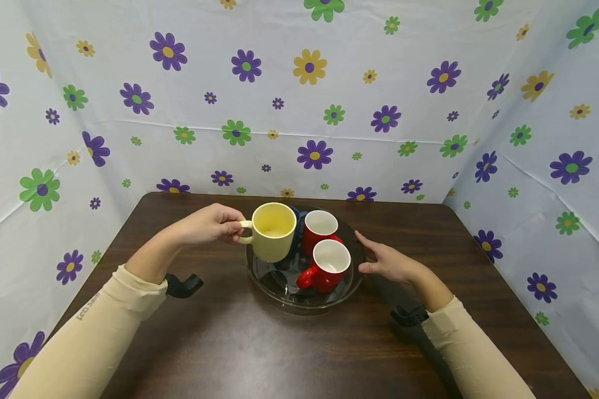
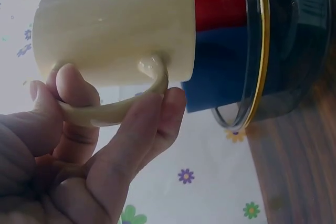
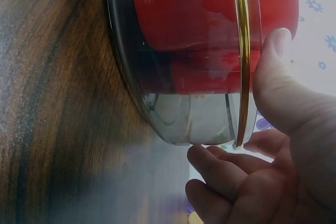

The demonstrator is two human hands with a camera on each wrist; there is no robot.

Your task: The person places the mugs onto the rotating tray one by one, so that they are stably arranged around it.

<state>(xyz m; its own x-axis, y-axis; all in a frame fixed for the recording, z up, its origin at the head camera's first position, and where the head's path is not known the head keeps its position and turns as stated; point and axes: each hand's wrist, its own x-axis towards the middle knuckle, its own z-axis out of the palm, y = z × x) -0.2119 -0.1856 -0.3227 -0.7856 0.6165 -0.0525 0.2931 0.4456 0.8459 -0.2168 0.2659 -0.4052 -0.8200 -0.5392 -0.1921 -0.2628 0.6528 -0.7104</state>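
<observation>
My left hand grips the handle of a pale yellow mug, fingers and thumb round it in the left wrist view. The mug stands upright over the left part of a clear glass bowl with a gold rim band. Inside the bowl are two red mugs with white insides, a front red mug and a rear red mug. A blue mug is partly hidden behind the yellow one. At the bowl's right side rests my right hand, its fingertips against the glass and thumb by the rim.
The bowl stands on a dark brown wooden table, towards its back edge. A white flower-patterned sheet hangs behind and along both sides. Black wrist straps sit below both hands.
</observation>
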